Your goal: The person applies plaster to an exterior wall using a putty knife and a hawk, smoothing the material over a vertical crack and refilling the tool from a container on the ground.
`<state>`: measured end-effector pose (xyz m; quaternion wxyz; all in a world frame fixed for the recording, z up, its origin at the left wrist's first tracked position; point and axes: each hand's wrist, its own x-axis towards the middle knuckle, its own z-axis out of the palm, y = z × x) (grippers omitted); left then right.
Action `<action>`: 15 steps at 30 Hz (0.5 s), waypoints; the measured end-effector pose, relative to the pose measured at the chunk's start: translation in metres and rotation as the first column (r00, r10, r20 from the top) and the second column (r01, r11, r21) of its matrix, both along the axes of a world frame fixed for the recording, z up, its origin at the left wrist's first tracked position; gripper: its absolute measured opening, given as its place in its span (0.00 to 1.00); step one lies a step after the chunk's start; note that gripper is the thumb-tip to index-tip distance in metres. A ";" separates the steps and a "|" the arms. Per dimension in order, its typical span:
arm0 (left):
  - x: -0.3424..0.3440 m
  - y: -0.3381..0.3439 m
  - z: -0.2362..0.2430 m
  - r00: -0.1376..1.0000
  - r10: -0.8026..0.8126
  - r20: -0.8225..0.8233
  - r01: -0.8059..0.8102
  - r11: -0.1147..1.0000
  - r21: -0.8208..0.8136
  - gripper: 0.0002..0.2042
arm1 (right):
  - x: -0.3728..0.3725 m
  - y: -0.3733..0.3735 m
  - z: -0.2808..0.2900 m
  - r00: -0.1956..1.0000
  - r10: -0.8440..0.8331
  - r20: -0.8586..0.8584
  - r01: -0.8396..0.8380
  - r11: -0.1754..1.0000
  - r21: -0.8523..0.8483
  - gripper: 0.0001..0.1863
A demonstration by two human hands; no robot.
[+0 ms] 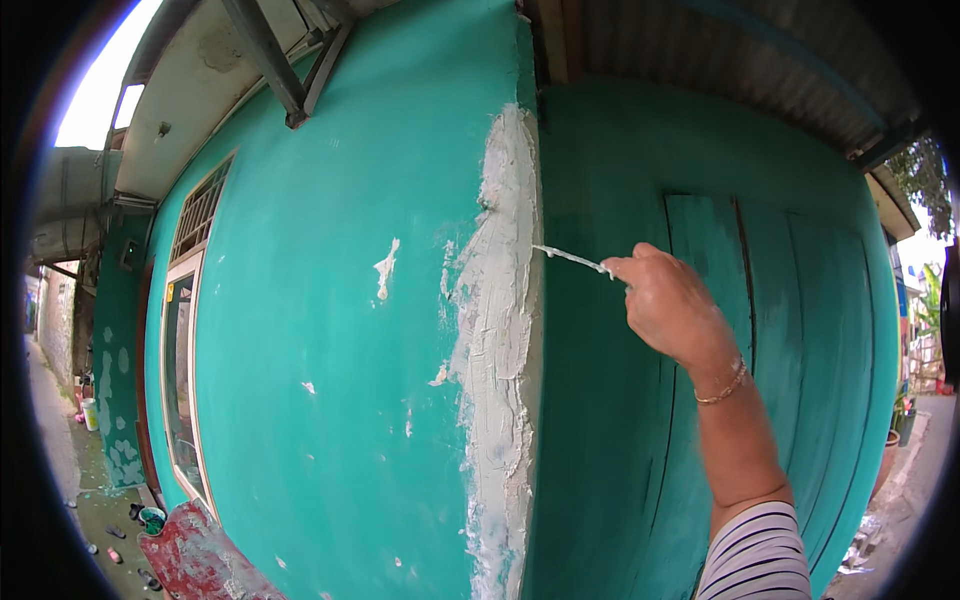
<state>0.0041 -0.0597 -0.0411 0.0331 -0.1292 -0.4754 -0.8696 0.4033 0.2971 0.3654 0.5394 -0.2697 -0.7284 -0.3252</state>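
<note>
My right hand grips a thin, putty-coated scraper, seen nearly edge-on, with its tip at the wall's corner. A thick, rough strip of white putty runs down that corner on the green wall, with a few white patches to its left. At the lower left a red board smeared with putty comes into view; my left hand is not visible.
A window is at the left, with steel brackets overhead. Along the left walkway lie small containers and scattered objects. A recessed panelled section and a corrugated roof are on the right, beside another path.
</note>
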 end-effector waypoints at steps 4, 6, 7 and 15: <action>0.016 0.005 0.024 1.000 0.008 0.005 -0.008 1.000 -0.026 0.17 | 0.007 0.002 0.040 0.994 0.088 -0.063 -0.077 0.985 0.154 0.21; 0.020 0.018 0.035 1.000 -0.024 0.004 0.024 0.999 0.025 0.16 | 0.002 -0.004 0.077 0.984 0.049 -0.172 -0.019 0.984 0.176 0.21; 0.023 0.018 0.038 0.999 -0.032 0.015 0.031 0.999 0.037 0.15 | -0.004 -0.006 0.091 0.976 0.046 -0.215 -0.004 0.981 0.196 0.20; 0.010 -0.001 0.016 0.996 -0.046 0.077 0.037 0.992 0.117 0.14 | -0.057 -0.022 0.172 0.965 -0.161 -0.209 0.179 0.981 0.070 0.13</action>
